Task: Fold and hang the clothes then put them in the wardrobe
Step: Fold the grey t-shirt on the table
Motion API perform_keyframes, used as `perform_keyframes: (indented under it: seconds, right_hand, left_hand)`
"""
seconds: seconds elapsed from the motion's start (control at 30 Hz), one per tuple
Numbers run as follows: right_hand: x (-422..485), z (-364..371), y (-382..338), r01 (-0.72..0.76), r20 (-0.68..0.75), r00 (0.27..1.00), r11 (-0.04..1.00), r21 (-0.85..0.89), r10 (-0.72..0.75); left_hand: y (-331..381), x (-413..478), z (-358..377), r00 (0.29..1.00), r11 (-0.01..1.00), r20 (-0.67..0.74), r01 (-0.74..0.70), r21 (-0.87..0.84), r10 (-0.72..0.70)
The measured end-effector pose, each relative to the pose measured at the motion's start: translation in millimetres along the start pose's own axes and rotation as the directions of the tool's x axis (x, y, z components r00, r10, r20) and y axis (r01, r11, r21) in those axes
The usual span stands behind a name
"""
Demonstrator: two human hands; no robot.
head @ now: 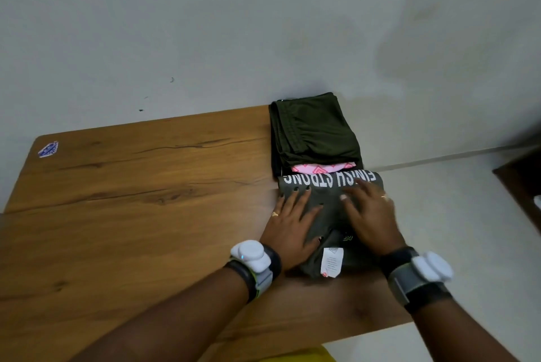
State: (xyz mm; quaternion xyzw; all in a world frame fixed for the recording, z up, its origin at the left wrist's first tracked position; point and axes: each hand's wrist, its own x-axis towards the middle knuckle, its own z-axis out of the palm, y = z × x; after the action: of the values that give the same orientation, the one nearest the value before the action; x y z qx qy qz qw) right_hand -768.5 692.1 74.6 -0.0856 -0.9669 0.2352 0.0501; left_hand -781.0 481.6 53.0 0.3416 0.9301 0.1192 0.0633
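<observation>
A folded grey T-shirt [330, 186] with white lettering lies near the right edge of the wooden table [131, 200]. A white care label [331, 262] shows at its near end. My left hand [292, 224] lies flat on the shirt's left half, fingers straight. My right hand [370, 215] presses flat on its right half. Just beyond it, against the wall, is a stack of folded clothes: a dark olive garment [314, 130] on top and a pink patterned one [322, 169] peeking out beneath.
The table's right edge runs just past the shirt, with pale floor [453, 215] beyond. A dark wooden piece of furniture [524, 186] stands at the far right. A blue sticker [48, 149] marks the table's far left corner. Something yellow [304, 355] shows at the bottom edge.
</observation>
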Motion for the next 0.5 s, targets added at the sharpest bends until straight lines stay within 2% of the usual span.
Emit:
perform_keyframes:
  seconds: [0.03,0.1,0.2,0.37,0.5]
  right_hand:
    - [0,13,1,-0.016,0.086,0.996,0.994,-0.11,0.025]
    - [-7,35,5,-0.046,0.192,0.978,0.977,-0.211,0.087]
    - [-21,52,12,-0.027,0.201,0.976,0.96,-0.278,0.086]
    - [-22,52,6,-0.057,0.207,0.97,0.951,-0.303,0.124]
    - [-13,49,3,-0.094,0.246,0.955,0.955,-0.282,0.167]
  left_hand:
    - [-3,5,3,0.998,0.999,0.059,0.027,0.024,-0.029]
    - [-10,10,11,0.991,0.995,0.116,0.06,0.075,-0.069]
    - [-14,9,21,0.989,0.988,0.126,0.058,0.14,-0.076]
    - [-13,11,18,0.982,0.988,0.162,0.08,0.13,-0.101]
    - [-29,1,13,0.983,0.994,0.153,0.094,0.05,-0.101]
